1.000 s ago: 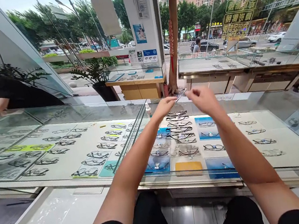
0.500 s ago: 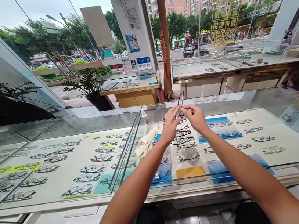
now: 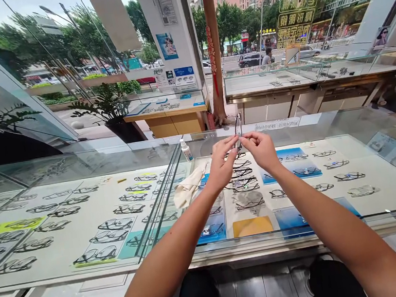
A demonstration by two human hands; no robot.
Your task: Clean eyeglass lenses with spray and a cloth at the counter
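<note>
A pair of eyeglasses (image 3: 238,122) is held up over the glass display case, its frame turned upright and edge-on to me. My left hand (image 3: 224,158) grips it from the left, fingers stretched along it and thumb beneath. From the other side my right hand (image 3: 260,148) pinches it between thumb and bent fingers. The fingertips of both hands nearly meet at the glasses, and their lower part is hidden there. Below the hands, a column of dark-framed eyeglasses (image 3: 244,183) lies inside the case. To the left are a cream cloth (image 3: 189,187) and a white spray bottle (image 3: 186,150).
The glass display case (image 3: 393,199) spans the width before me, with rows of eyeglasses (image 3: 109,235) inside. A glass divider edge (image 3: 161,198) runs left of my left arm. Farther back stand a wooden post (image 3: 213,48), a potted plant (image 3: 108,112) and another showcase (image 3: 266,82).
My view has tilted slightly down and shifted right. Both hands stay on the eyeglasses, whose frame now stands more upright. At the left, the other person's arm has gone out of view.
</note>
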